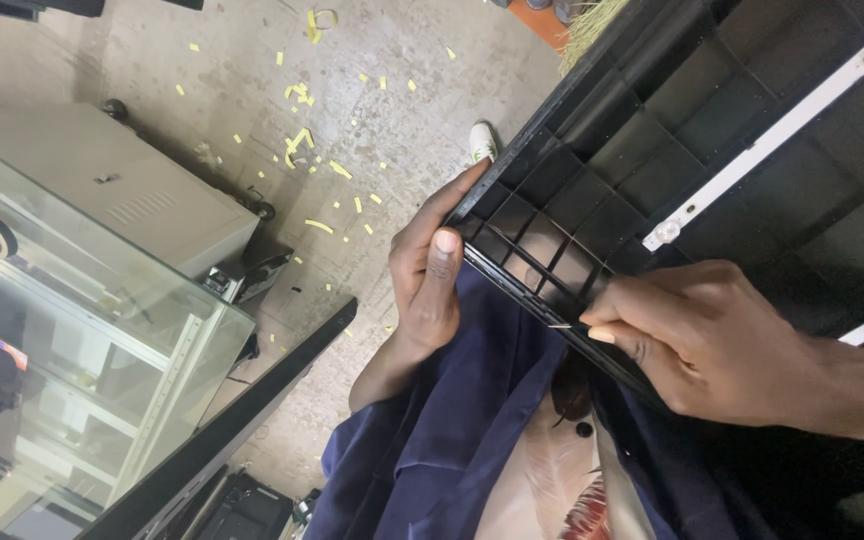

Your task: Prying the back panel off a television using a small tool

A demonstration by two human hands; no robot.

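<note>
1. The left hand (424,275) curls its fingers (444,262) shut around the black panel's (652,140) ribbed edge.
2. The right hand (707,335) pinches a thin metal pin (559,325) against that same edge, just right of the left hand.

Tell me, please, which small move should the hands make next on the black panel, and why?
Probably the right hand should push its thin metal tip further along the black panel edge, because the tip sits at that edge while the left hand grips the corner.
</note>
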